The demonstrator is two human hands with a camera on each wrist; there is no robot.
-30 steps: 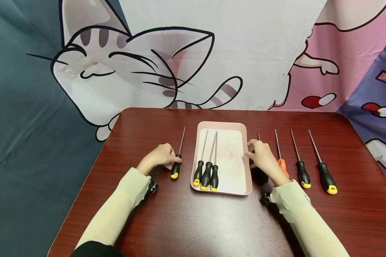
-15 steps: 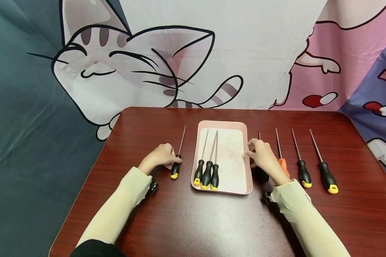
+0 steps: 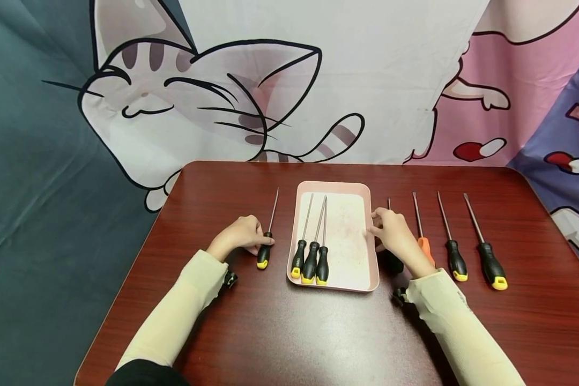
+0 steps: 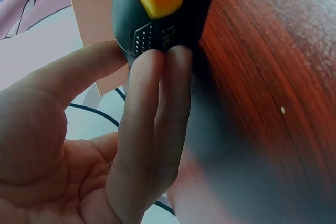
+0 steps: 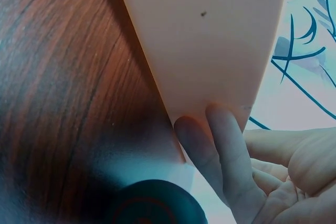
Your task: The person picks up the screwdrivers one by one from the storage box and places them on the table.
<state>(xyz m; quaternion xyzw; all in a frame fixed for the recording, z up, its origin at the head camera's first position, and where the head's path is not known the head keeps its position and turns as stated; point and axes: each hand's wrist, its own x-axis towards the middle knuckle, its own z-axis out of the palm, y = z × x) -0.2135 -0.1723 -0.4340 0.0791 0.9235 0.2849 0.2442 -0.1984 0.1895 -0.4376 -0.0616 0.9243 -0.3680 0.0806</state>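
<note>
My left hand pinches the black-and-yellow handle of a screwdriver left of the tray, its thin shaft pointing to the far side. Up close in the left wrist view, thumb and two fingertips meet the handle below its yellow end. On the other side, my right hand grips the right rim of a shallow pink tray. Two fingertips press the tray's outer wall in the right wrist view, and the thumb passes behind its edge. Inside the tray lie three black-and-yellow screwdrivers, side by side.
Right of the tray, a dark-handled screwdriver lies partly hidden under my right hand. Beyond it are an orange-handled screwdriver and two black-and-yellow ones. The red-brown table ends at a cartoon-cat curtain.
</note>
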